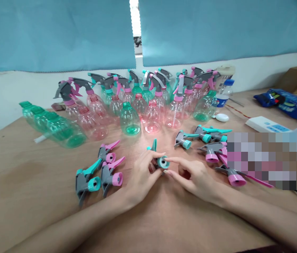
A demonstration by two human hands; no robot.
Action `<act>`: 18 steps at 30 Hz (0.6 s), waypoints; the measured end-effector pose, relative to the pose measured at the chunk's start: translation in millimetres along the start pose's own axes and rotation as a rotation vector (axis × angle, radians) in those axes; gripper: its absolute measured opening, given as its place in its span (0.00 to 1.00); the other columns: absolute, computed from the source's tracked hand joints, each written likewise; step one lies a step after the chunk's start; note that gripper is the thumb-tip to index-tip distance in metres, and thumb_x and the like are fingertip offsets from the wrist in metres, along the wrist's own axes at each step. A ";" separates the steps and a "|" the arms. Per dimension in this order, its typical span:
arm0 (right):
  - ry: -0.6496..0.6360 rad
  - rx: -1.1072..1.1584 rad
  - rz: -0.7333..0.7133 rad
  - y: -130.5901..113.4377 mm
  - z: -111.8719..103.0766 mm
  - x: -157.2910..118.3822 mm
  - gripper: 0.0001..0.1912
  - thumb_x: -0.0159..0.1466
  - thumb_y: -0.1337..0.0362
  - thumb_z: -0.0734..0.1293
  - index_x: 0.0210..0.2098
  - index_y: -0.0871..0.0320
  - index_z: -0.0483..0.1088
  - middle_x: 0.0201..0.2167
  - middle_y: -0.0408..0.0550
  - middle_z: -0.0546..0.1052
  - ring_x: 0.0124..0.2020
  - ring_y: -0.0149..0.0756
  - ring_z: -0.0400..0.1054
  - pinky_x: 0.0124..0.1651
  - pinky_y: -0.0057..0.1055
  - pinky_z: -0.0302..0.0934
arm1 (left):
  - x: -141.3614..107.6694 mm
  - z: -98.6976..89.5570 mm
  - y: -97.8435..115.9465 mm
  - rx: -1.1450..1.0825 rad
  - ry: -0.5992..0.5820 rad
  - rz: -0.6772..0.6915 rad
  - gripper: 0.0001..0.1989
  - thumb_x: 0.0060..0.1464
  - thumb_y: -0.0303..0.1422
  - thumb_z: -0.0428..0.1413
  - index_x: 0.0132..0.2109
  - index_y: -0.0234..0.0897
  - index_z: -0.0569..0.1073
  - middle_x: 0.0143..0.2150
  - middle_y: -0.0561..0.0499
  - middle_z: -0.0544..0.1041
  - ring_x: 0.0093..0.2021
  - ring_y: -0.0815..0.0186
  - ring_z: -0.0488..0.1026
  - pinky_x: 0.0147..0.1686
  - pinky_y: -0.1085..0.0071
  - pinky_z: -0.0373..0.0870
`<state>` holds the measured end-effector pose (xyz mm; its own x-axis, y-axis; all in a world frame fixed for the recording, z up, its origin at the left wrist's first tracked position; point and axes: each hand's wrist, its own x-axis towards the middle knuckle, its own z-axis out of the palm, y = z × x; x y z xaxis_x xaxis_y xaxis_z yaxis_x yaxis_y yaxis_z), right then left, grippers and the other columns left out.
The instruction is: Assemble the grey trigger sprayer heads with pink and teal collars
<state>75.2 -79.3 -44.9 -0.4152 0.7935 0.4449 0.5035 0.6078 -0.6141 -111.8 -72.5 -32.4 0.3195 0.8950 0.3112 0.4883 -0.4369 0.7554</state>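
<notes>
Near the middle of the table, my left hand (145,170) is closed around a grey and teal trigger spray head (163,162). Its teal collar faces me, and the open underside shows a dark hole. My right hand (194,172) pinches the collar's rim between thumb and index finger. Most of the grey body is hidden behind my left fingers. To the left lie several loose spray heads, among them a teal one (87,183) and a pink one (112,175). More lie on the right, including a teal one (183,140) and a pink one (234,176).
Behind my hands stand many clear bottles, some open like the green bottle (130,119), others topped with spray heads. Green bottles (68,131) line the left. At right are a Pepsi bottle (222,98), a white power strip (268,125) and a blue packet (290,103).
</notes>
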 end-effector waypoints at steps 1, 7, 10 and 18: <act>0.003 -0.027 0.013 -1.2 -0.3 -0.4 0.16 0.65 0.61 0.62 0.50 0.61 0.69 0.17 0.38 0.69 0.17 0.27 0.60 0.23 0.24 0.54 | -0.3 0.0 0.1 0.018 0.011 0.002 0.14 0.50 0.20 0.57 0.44 0.38 0.70 0.35 0.54 0.71 0.29 0.70 0.66 0.29 0.74 0.64; -0.080 -0.069 0.054 -13.0 1.3 -5.4 0.25 0.67 0.57 0.59 0.58 0.65 0.62 0.19 0.41 0.72 0.18 0.30 0.64 0.25 0.26 0.56 | -2.5 0.4 -0.6 0.107 0.075 0.090 0.15 0.49 0.18 0.58 0.43 0.38 0.70 0.37 0.52 0.70 0.36 0.65 0.67 0.33 0.71 0.64; -0.099 -0.032 0.105 -16.6 2.1 -6.5 0.26 0.67 0.56 0.59 0.59 0.67 0.61 0.19 0.41 0.72 0.18 0.30 0.64 0.25 0.27 0.57 | -3.5 1.8 -3.4 0.118 0.082 0.126 0.13 0.52 0.20 0.58 0.44 0.38 0.69 0.37 0.52 0.70 0.36 0.65 0.67 0.34 0.70 0.64; -0.187 0.101 0.240 -14.7 -0.5 -3.1 0.28 0.65 0.53 0.61 0.58 0.65 0.62 0.16 0.37 0.68 0.17 0.29 0.60 0.24 0.26 0.54 | -3.1 -0.3 -1.6 0.120 0.041 0.123 0.09 0.55 0.25 0.57 0.43 0.38 0.69 0.35 0.52 0.70 0.33 0.66 0.66 0.32 0.71 0.63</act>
<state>69.5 -90.7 -37.0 -0.4306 0.8886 0.1580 0.5295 0.3905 -0.7531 -113.8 -74.5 -34.5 0.3507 0.8362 0.4215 0.5418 -0.5483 0.6370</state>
